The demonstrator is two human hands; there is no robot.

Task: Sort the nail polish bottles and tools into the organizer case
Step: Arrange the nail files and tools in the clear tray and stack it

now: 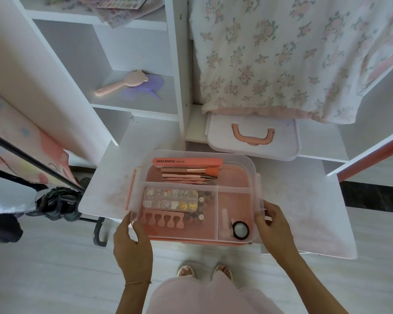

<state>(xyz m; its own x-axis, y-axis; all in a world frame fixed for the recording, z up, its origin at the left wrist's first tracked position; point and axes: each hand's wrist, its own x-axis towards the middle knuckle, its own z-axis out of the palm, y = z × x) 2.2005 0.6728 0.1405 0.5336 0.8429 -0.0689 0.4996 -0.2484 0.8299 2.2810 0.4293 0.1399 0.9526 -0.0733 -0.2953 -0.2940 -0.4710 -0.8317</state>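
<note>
A clear organizer case [247, 165] with a pink bottom rests on a white shelf board. My left hand [131, 241] grips its near left corner and my right hand [273, 227] grips its near right side. The back compartment holds a pink nail file [186, 162] and several pink-handled tools [188, 174]. The left front compartment holds a clear box of nail charms [170, 198], a pink toe separator [162, 219] and small dark-capped polish bottles [201, 213]. The right front compartment holds a pale bottle [224, 223] and a round black-rimmed jar [241, 229].
The case's white lid [252, 138] with a pink handle lies behind, under a hanging floral garment [281, 53]. A pink brush [120, 83] and a purple comb [149, 86] sit on a shelf to the left. A dark rack leg [99, 230] stands at lower left. My feet are below the board.
</note>
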